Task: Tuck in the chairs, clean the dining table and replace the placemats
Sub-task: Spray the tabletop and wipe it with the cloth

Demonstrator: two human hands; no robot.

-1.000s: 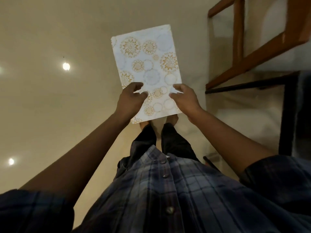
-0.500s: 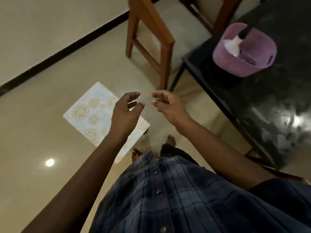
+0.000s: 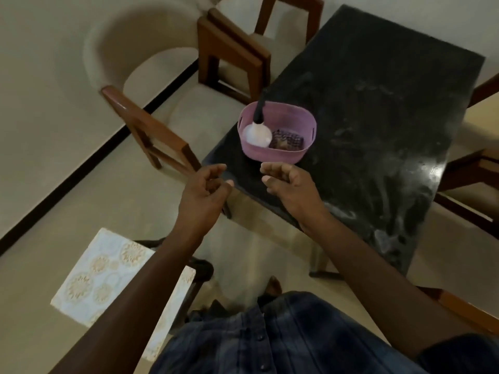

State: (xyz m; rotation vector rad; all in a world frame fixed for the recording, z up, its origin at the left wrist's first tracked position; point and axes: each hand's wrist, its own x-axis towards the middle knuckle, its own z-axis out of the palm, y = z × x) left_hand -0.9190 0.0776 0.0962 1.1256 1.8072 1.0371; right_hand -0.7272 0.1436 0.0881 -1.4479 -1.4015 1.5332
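Head view: both hands are held empty above the near corner of the dark dining table (image 3: pixel 378 109), the left hand (image 3: pixel 201 197) loosely curled, the right hand (image 3: pixel 290 184) with fingers released. A patterned placemat (image 3: pixel 94 276) is seen low at the left, below the left forearm. A pink basket (image 3: pixel 278 130) is set on the table, a wooden chair (image 3: pixel 151 133) just beside it.

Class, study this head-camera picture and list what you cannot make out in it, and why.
1. Placemat, head view: its near right part is hidden by the left forearm.
2. Pink basket contents, head view: the dark item beside the pale bottle is too blurred to identify.
3. Right-side chairs, head view: cut off by the picture's edge.
4. Table legs, head view: mostly hidden under its top.
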